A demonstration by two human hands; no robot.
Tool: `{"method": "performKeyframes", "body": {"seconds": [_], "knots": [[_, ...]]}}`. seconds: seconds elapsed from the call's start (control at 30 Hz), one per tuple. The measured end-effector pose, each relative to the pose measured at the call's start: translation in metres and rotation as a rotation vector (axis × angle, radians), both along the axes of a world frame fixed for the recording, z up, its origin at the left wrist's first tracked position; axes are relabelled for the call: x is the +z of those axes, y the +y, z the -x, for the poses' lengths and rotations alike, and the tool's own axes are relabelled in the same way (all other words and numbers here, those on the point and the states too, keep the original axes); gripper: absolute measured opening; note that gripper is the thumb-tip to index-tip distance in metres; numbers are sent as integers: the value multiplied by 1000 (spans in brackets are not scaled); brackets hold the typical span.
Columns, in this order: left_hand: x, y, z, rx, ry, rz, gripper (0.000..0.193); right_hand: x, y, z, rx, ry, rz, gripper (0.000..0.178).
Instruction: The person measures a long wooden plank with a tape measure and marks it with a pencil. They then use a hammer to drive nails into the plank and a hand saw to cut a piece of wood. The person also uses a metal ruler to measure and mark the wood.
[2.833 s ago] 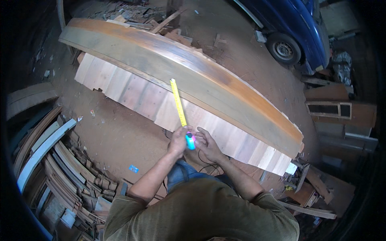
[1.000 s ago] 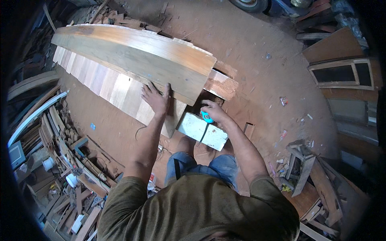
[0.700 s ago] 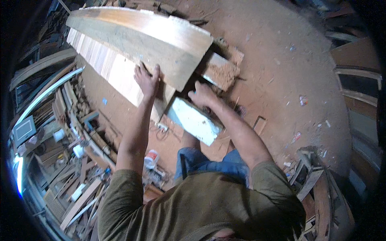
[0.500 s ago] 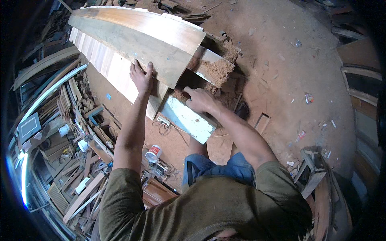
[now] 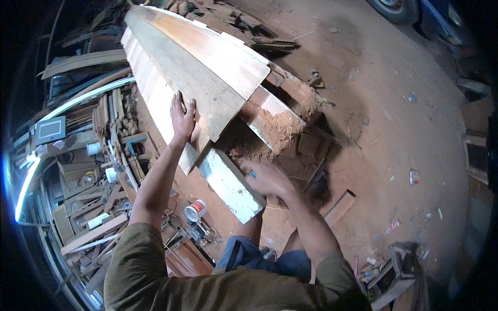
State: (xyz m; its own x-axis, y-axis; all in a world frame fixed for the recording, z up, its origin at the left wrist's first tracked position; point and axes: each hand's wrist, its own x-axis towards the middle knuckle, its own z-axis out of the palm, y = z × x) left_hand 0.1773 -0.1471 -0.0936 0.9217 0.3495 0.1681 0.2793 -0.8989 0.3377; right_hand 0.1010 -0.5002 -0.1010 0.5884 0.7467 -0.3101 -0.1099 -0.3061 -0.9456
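My left hand (image 5: 182, 118) lies with fingers extended on the near left edge of a long grey-brown board (image 5: 197, 72). That board rests over pale planks (image 5: 150, 85), beside a lighter orange-toned board (image 5: 192, 33). Below their near end a white-faced beam (image 5: 232, 186) juts toward me. Close to its right side is my right hand (image 5: 267, 179), blurred, with curled fingers; a small teal bit shows at them, too little to name. Reddish wood shavings (image 5: 280, 128) heap on a second beam and in the gap between the beams.
Offcuts and slats (image 5: 98, 207) pile up on the left. A white-and-red tub (image 5: 195, 210) stands on the floor near a brown panel (image 5: 188, 262). A wooden frame piece (image 5: 340, 207) lies to the right. A vehicle wheel (image 5: 395, 8) shows at the upper right.
My right hand has come out from the gap under the board's end, back toward me along the white-faced beam. My left hand stays on the board. The whole view has shifted.
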Motion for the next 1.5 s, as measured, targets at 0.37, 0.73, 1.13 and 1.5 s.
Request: {"method": "performKeyframes", "body": {"seconds": [0.37, 0.73, 1.13, 1.5], "knots": [[46, 2, -29, 260, 128, 573, 69, -165, -150, 95, -466, 687, -259, 40], [10, -32, -37, 308, 260, 1001, 72, -323, -197, 191, -858, 774, 214, 65], [8, -76, -37, 211, 270, 1099, 78, -319, -167, 178, -934, 843, 121, 40], [-11, 43, 22, -248, 143, -520, 58, -257, -180, 206, -821, 783, 106, 38]]}}
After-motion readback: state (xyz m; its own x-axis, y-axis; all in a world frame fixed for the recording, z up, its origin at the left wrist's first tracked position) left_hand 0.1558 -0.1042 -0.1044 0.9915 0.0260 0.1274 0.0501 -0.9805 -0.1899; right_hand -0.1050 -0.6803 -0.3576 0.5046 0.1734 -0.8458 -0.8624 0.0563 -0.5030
